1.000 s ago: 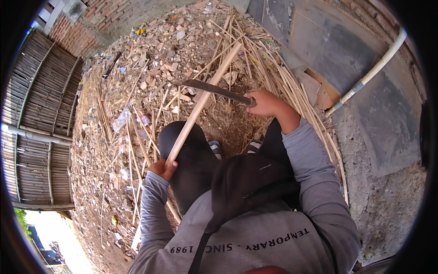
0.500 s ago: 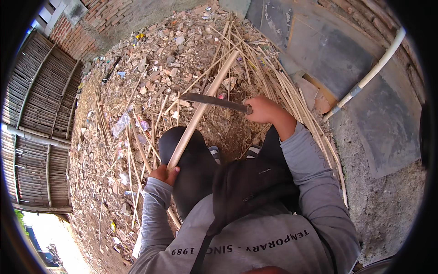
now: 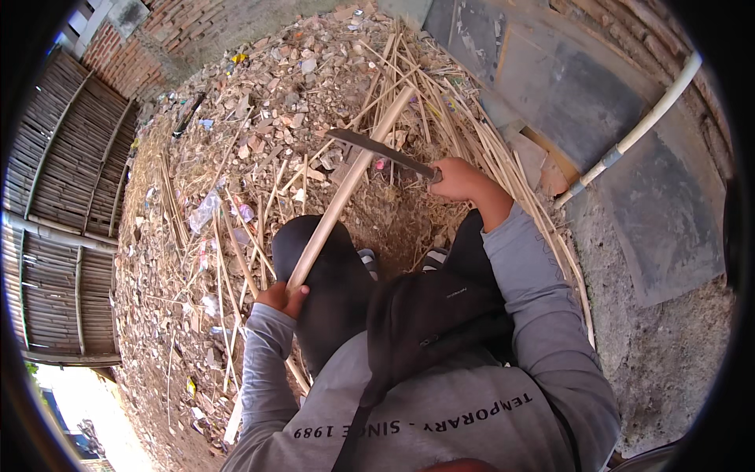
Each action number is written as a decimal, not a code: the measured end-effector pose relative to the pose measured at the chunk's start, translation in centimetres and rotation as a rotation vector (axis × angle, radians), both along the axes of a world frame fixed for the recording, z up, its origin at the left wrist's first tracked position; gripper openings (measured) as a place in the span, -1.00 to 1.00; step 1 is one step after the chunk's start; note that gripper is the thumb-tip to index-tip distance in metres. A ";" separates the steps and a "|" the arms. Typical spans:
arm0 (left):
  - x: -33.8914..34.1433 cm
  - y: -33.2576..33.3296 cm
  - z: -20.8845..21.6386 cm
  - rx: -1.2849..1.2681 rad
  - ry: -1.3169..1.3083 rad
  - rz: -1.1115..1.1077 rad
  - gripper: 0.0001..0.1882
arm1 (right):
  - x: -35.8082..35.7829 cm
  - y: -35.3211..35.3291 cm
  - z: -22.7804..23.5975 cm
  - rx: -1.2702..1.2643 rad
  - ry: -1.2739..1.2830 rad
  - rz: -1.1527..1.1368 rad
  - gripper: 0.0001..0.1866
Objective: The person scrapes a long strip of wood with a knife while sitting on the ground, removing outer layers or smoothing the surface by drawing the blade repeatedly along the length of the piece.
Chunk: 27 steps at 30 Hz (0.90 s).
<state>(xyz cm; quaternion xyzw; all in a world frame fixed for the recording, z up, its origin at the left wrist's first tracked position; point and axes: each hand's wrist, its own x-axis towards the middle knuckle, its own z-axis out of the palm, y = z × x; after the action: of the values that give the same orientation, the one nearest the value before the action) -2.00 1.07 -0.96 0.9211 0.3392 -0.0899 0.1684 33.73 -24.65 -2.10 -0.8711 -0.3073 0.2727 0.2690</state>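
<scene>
My left hand point(image 3: 285, 299) is closed round the near end of a long, pale bamboo strip point(image 3: 334, 211), which slants up and away to the right across my left thigh. In my right hand point(image 3: 458, 181) is the handle of a machete point(image 3: 381, 149), mostly hidden by my fingers. The dark blade points left and crosses the upper part of the strip; it appears to touch it, though the exact contact is unclear.
Long split bamboo strips point(image 3: 487, 153) lie heaped at the right, and thinner sticks point(image 3: 228, 275) lie at the left on rubble-strewn ground point(image 3: 271, 126). A woven bamboo fence point(image 3: 67, 204) stands left. Dark panels point(image 3: 566, 86) and a pale pole point(image 3: 629, 138) lean at the right.
The machete has shifted slightly right and its tip has swung upward and away, so the blade crosses the strip farther up. My left hand and the strip have barely moved.
</scene>
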 end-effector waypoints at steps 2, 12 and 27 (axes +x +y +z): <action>0.1 0.0 -0.1 -0.009 0.001 -0.001 -0.33 | 0.8 -0.7 -0.8 0.006 -0.099 -0.010 -0.60; -0.1 -0.2 0.8 -0.111 -0.047 0.012 -0.33 | -1.0 0.7 -1.6 -0.006 -0.186 0.193 -0.52; -0.5 0.8 -0.8 -0.127 -0.144 -0.017 -0.34 | -1.4 0.3 -0.7 0.061 -0.222 0.128 -0.61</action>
<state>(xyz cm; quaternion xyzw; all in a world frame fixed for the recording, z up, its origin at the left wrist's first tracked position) -2.51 1.82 -1.77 0.9155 0.3119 -0.0463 0.2497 32.29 -24.32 -2.83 -0.8661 -0.3982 0.1815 0.2415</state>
